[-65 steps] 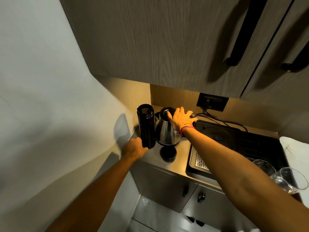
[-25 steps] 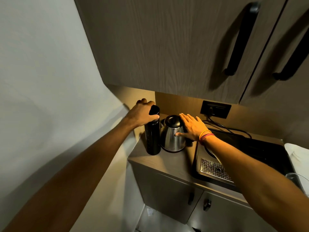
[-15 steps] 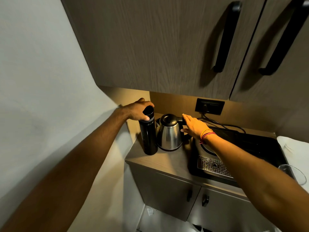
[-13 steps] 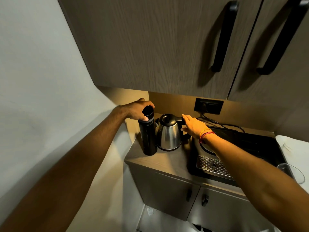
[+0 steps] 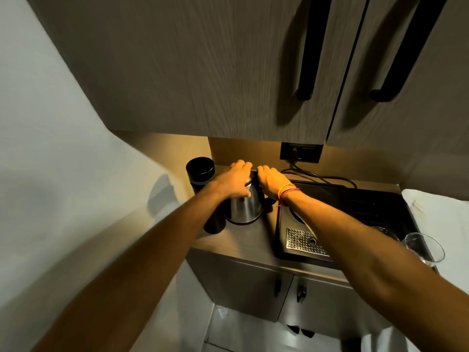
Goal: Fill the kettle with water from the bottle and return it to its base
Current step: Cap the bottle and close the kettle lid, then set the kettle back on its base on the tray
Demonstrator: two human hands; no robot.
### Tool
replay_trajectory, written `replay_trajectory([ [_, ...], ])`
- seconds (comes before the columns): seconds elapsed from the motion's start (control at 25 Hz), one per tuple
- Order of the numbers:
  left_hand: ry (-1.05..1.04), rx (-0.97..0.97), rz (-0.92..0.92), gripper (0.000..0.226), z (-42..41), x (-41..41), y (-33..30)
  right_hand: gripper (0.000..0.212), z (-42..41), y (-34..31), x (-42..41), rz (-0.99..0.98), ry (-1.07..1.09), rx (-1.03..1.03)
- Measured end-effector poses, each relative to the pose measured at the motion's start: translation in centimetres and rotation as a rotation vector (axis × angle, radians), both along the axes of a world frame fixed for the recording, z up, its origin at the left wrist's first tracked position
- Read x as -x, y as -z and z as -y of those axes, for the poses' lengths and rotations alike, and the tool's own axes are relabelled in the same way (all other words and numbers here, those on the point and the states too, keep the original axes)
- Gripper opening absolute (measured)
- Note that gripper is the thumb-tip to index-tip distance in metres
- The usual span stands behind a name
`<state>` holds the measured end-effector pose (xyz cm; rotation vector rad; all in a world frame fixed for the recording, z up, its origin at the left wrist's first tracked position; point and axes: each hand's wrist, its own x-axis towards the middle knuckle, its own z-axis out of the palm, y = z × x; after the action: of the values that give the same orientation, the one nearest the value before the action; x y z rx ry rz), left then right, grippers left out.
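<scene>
A steel kettle (image 5: 244, 209) stands on the counter corner, its base hidden beneath it. My left hand (image 5: 234, 181) lies over the kettle's top and lid, fingers curled on it. My right hand (image 5: 270, 181) is closed around the black handle on the kettle's right side. A tall black bottle (image 5: 200, 171) with its cap on stands upright just left of the kettle, untouched and partly hidden by my left forearm.
A black tray with a metal grille (image 5: 303, 242) lies right of the kettle. Cables run to a wall socket (image 5: 300, 152) behind. Drinking glasses (image 5: 423, 250) stand at the right edge on a white cloth (image 5: 441, 212). Dark cupboards (image 5: 203, 72) hang low overhead.
My left hand has let go of the bottle's cap and moved right onto the kettle's lid. My right hand has closed around the kettle's handle.
</scene>
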<state>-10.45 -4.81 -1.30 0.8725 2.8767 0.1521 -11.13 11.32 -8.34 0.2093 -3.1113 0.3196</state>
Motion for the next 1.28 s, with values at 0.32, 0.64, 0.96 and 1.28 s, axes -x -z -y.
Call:
replay_trajectory([
  [0.32, -0.211, 0.180, 0.122, 0.124, -2.0, 3.1, 3.7, 0.027, -1.0, 0.4, -1.2, -0.077, 0.044, 0.017],
  [0.64, -0.188, 0.007, 0.037, 0.095, -4.0, 3.0, 1.4, 0.026, -4.0, -2.4, -1.4, -0.186, 0.036, -0.023],
  [0.96, -0.011, -0.106, -0.026, 0.095, -10.0, 2.5, -1.1, 0.018, -11.3, -5.7, -3.6, -0.258, 0.102, 0.003],
  [1.28, 0.101, -0.120, 0.006, 0.094, -17.3, -0.9, 0.3, 0.023, -18.2, -4.2, -8.8, -0.168, 0.288, -0.006],
])
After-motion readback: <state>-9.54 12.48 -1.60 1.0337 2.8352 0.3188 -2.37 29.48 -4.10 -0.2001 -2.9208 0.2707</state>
